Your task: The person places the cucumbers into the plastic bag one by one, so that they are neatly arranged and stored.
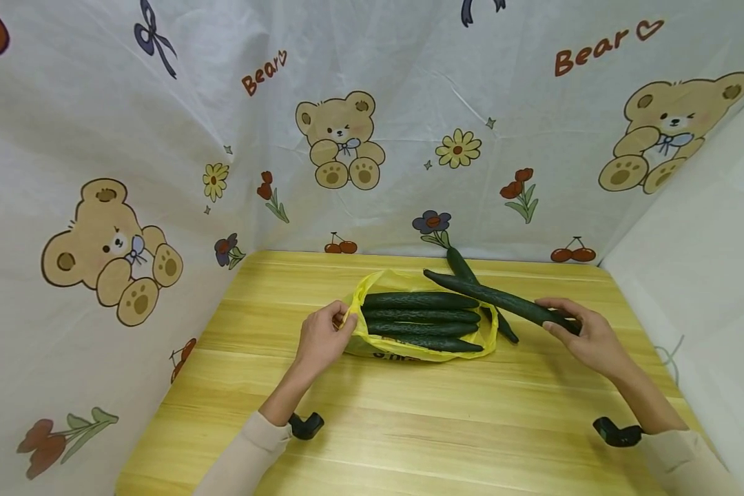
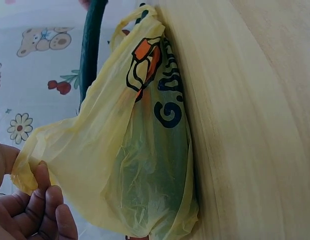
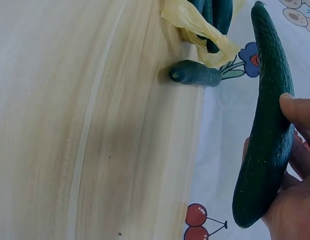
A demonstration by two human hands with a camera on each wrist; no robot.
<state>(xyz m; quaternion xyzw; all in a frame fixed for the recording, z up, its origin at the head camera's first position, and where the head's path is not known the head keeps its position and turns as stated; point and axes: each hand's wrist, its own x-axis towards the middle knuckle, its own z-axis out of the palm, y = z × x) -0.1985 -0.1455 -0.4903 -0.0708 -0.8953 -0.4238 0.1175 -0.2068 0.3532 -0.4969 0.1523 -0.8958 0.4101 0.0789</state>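
A yellow plastic bag (image 1: 420,354) lies on its side on the table, its mouth spread, with several cucumbers (image 1: 421,315) side by side inside. My left hand (image 1: 326,332) pinches the bag's left rim between thumb and fingers; the left wrist view shows the stretched film (image 2: 69,155) and dark printed letters. My right hand (image 1: 589,337) grips one end of a long dark green cucumber (image 3: 267,120), raised above the table with its far tip toward the bag. Under it, another cucumber (image 1: 461,264) lies slantwise behind and beside the bag's right end, partly hidden.
The wooden table (image 1: 409,427) meets a white sheet (image 1: 403,200) printed with bears and flowers at the back and left. A plain white panel (image 1: 707,275) stands on the right. Dark wrist-worn devices (image 1: 306,426) sit by both sleeves.
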